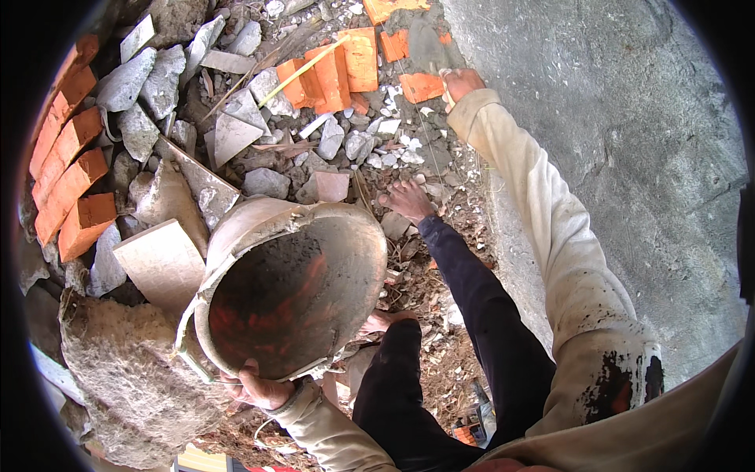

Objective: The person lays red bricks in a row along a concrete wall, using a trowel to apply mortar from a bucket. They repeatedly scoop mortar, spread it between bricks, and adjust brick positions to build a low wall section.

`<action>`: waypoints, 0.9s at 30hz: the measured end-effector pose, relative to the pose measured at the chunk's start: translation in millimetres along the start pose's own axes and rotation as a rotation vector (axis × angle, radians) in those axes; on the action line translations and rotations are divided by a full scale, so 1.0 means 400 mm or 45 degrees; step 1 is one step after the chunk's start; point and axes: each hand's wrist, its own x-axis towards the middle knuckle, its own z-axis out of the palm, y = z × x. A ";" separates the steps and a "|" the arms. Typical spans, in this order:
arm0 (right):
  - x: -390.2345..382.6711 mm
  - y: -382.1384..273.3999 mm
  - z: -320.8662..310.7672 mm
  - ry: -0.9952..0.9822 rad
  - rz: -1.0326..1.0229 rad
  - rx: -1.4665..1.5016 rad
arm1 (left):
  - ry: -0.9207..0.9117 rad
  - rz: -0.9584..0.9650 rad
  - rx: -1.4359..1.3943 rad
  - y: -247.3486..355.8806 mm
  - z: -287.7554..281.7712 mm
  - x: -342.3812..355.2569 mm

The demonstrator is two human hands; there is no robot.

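Note:
My left hand (pixel 263 387) grips the near rim of a large mortar-stained bucket (pixel 370 244), which is tilted with its mouth toward me. A dark grey coating lines its inside, with a reddish tint. Far off beside the concrete wall, my right hand (pixel 462 82) is closed, its fingers partly hidden, on what looks like a trowel (pixel 427 49). The grey blade lies over wet mortar and orange bricks. An orange brick (pixel 421 87) sits just left of that hand. A thin string runs past it along the wall.
A rough grey wall (pixel 605 118) rises on the right. Orange bricks (pixel 360 59) stand left of the trowel, a yellow strip (pixel 303 72) across some. More bricks (pixel 71 169) are stacked at far left. Broken concrete and tile pieces (pixel 161 263) cover the ground. My bare foot (pixel 407 200) is on rubble.

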 end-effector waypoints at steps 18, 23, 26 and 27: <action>0.043 0.001 0.014 0.068 -0.282 -0.407 | 0.095 -0.034 -0.091 -0.015 0.030 0.004; -0.036 0.011 -0.081 -0.005 -0.264 -0.763 | 0.093 0.051 0.136 0.021 0.026 -0.016; -0.056 -0.011 -0.103 0.010 -0.244 -0.764 | 0.009 0.088 0.141 0.001 0.006 -0.003; -0.059 -0.027 -0.101 0.012 -0.253 -0.722 | -0.033 0.116 0.156 -0.003 -0.005 -0.001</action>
